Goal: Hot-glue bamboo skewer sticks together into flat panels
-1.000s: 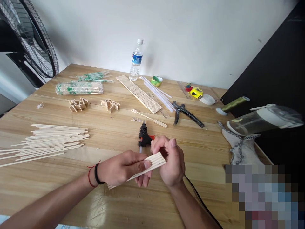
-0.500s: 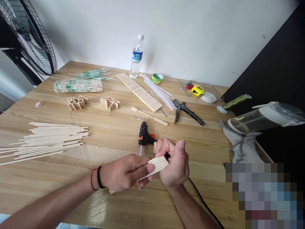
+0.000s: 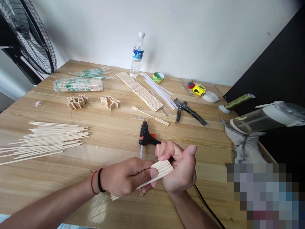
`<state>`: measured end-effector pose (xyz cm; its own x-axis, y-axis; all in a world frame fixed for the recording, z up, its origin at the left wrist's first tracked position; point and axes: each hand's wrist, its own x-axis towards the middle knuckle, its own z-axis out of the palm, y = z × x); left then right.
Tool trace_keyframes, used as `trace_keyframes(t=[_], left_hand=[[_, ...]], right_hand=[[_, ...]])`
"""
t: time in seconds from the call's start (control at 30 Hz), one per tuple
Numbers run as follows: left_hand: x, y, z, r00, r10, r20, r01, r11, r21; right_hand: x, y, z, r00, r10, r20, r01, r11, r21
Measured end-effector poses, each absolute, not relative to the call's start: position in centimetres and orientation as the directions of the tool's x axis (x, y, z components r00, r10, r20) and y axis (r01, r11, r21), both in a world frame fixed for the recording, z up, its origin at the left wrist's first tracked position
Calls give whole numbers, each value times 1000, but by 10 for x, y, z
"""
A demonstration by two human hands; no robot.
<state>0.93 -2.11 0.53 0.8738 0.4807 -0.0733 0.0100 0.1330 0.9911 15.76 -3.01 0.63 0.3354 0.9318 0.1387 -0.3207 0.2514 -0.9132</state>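
A flat row of pale wooden sticks (image 3: 162, 168) slants up to the right above the table. My left hand (image 3: 128, 176) is closed around it, thumb pressed on top; the lower ends show below the palm. My right hand (image 3: 179, 165) cups the upper end with fingers curled against the sticks and its thumb raised; part of this contact is hidden. Just beyond the hands lies a black glue gun (image 3: 146, 133) with a clear glue stick. To the left are many loose wooden sticks (image 3: 54, 138).
Farther back are a long panel of sticks (image 3: 140, 92), two small stick pieces (image 3: 78, 101), a joined stick piece (image 3: 150, 115), black cutters (image 3: 189, 111), a water bottle (image 3: 137, 55) and wrapped sticks (image 3: 78, 85). A clear jug (image 3: 269, 117) lies at right; a cord (image 3: 207, 203) runs beside my right forearm.
Both hands have shifted slightly right and down in view with the sticks. My right thumb reaches farther outward. The left hand keeps its grip.
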Motion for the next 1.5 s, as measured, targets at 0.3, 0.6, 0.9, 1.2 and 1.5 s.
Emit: trace_keyframes(t=[0.3, 0.6, 0.9, 1.2, 1.5], left_hand=[[10, -21, 5, 857, 508, -84, 17, 135, 991], [9, -21, 6, 852, 515, -93, 68, 68, 995], [9, -20, 6, 854, 513, -82, 65, 50, 997], [9, -21, 6, 851, 515, -105, 67, 91, 994], [7, -17, 8, 856, 487, -172, 31, 285, 958]], right_hand=[[162, -29, 8, 263, 962, 77, -388, 178, -904], [161, -26, 8, 215, 976, 35, -436, 128, -891], [159, -26, 11, 202, 979, 16, -446, 107, -889], [161, -25, 8, 192, 981, 41, -419, 120, -900], [163, -21, 6, 214, 975, 59, -434, 149, -888]])
